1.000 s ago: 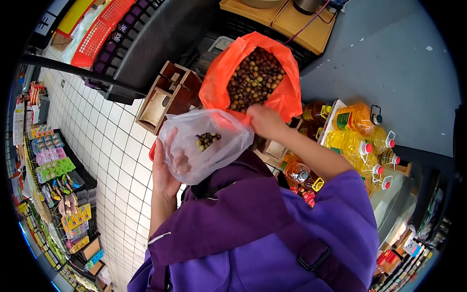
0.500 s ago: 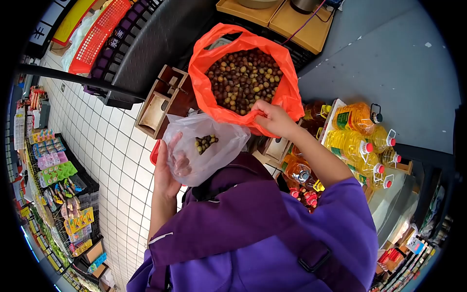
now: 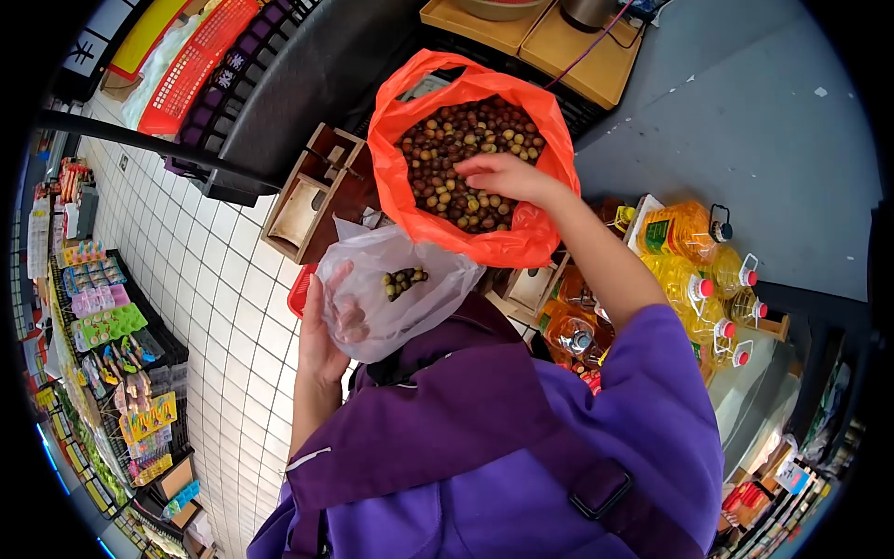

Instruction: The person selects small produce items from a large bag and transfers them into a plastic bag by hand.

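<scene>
A red plastic bag (image 3: 396, 168) stands wide at the mouth, filled with small round brown and green fruits (image 3: 466, 200) that look like jujubes. My right hand (image 3: 503, 177) is over these fruits inside the mouth, fingers stretched out and apart from the rim; whether the fingertips touch the fruits I cannot tell. In front of it, my left hand (image 3: 326, 331) holds a translucent plastic bag (image 3: 400, 326) by its left side, some fingers showing through the film. A small cluster of the same fruits (image 3: 404, 282) lies in that bag.
Large bottles of yellow oil (image 3: 675, 279) stand to the right, below a grey surface (image 3: 745, 121). Wooden drawers (image 3: 312, 196) are at the left of the red bag. A black bar (image 3: 149, 140) crosses the upper left, and a rack of small packaged goods (image 3: 112, 326) stands farther left.
My right hand has let go of the red bag's near rim and moved up over the fruits. The left hand still holds the translucent bag.
</scene>
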Motion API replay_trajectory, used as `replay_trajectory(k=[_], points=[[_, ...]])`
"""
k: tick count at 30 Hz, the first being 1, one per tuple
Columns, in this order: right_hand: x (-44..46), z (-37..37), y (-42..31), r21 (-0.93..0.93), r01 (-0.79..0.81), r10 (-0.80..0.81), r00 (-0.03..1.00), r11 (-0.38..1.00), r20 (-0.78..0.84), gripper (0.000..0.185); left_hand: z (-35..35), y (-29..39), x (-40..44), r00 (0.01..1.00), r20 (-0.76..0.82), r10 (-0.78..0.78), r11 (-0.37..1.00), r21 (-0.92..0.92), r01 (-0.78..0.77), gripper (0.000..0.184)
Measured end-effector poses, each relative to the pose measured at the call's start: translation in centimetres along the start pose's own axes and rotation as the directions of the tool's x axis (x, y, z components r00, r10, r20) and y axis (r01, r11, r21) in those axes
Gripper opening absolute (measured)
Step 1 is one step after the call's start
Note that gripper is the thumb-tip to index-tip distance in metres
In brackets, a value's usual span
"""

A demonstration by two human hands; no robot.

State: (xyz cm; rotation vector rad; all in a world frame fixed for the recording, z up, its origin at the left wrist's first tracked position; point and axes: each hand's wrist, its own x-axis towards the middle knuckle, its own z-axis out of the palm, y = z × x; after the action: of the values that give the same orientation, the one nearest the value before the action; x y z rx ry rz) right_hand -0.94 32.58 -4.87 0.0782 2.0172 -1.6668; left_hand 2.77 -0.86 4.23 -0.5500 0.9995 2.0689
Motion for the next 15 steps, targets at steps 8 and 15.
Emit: replay_trajectory(k=[8,15], points=[[2.9,3.9,2.8,-0.817,-0.182,-0.172,0.931,0.547,-0.322,0.039,-0.1,0.0,-0.2,1.0,0.011,-0.001,1.0,-0.009,0.001,0.052],[1.9,6.2,1.2,-0.819,0.025,-0.47,0.829,0.573,-0.303,0.022,0.0,0.3,-0.2,1.0,0.002,-0.003,1.0,0.012,0.003,0.05]])
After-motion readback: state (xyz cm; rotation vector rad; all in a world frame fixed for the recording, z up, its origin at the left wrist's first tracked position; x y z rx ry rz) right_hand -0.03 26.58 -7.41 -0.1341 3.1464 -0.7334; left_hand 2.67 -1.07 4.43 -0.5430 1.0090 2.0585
